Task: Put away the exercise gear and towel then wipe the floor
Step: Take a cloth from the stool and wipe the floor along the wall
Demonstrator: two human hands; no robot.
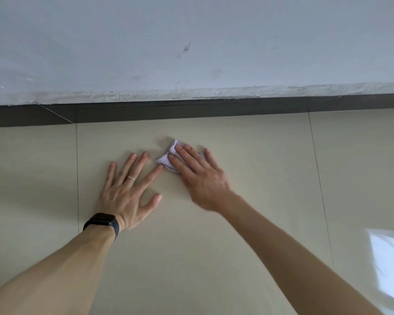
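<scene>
Cloth (165,158) on floor (214,258), pressed under flat, straight-fingered right hand (200,176); left hand (127,192) splayed flat at 8 o'clock, just beside.

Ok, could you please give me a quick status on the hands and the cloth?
Left hand flat on floor, open. Right hand pressing lilac cloth to floor, fingers straight. No obstacle visible around cloth.

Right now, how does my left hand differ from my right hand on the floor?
The left hand lies flat on the bare floor tile; the right hand presses a small lilac cloth. The left hand wears a ring and a dark watch; the right hand wears neither. Both have fingers straight and spread, pointing toward the wall.
</scene>
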